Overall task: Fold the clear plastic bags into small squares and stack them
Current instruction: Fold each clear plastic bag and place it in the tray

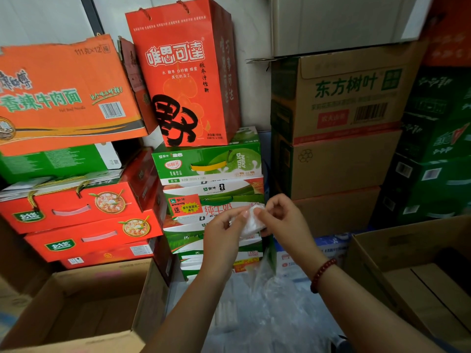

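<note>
Left hand (224, 225) pinches folded bag (251, 220) | right hand (280, 215) pinches its other edge | bag between them

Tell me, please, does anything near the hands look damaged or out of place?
Yes. The orange noodle carton at upper left sits tilted on its stack, and its top edge is torn. Both hands, left hand and right hand, pinch the folded bag normally.

Pale wall (46, 19) behind, dark vertical strip (89, 16) at left | stacked red and orange cartons (76, 207) left | green milk cases (209, 164) centre | brown boxes (339, 159) right | open cardboard boxes (76, 309) in both lower corners | dim, even light
</note>
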The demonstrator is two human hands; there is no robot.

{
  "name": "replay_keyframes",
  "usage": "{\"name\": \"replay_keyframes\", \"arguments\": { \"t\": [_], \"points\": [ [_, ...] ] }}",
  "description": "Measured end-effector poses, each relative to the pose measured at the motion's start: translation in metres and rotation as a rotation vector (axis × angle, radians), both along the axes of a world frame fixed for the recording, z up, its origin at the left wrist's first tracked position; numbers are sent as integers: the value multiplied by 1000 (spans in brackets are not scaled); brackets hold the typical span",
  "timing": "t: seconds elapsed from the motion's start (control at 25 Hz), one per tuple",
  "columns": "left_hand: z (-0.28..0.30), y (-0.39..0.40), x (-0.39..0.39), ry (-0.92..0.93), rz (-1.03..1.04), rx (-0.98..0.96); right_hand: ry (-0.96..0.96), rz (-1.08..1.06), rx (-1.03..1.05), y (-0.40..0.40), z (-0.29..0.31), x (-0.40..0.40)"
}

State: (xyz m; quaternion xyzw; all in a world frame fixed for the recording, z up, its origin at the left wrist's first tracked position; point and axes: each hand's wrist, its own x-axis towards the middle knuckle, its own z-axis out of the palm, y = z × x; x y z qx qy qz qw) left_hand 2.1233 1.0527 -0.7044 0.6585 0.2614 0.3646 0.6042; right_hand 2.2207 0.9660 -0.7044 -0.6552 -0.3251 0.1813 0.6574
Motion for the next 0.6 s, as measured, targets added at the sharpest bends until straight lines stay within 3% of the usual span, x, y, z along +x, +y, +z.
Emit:
{"name": "replay_keyframes", "arguments": {
  "t": [0.12, 0.28, 0.6],
  "points": [
    [2, 3, -1, 24, -24, 69, -30, 81, -19, -2, 2, 0],
    [1, 5, 0, 54, -53, 86, -37, 23, -23, -1, 0, 2],
    [-2, 13, -2, 85, -156, -197, -65, -49, -56, 4, -4, 1]
  ]
}}
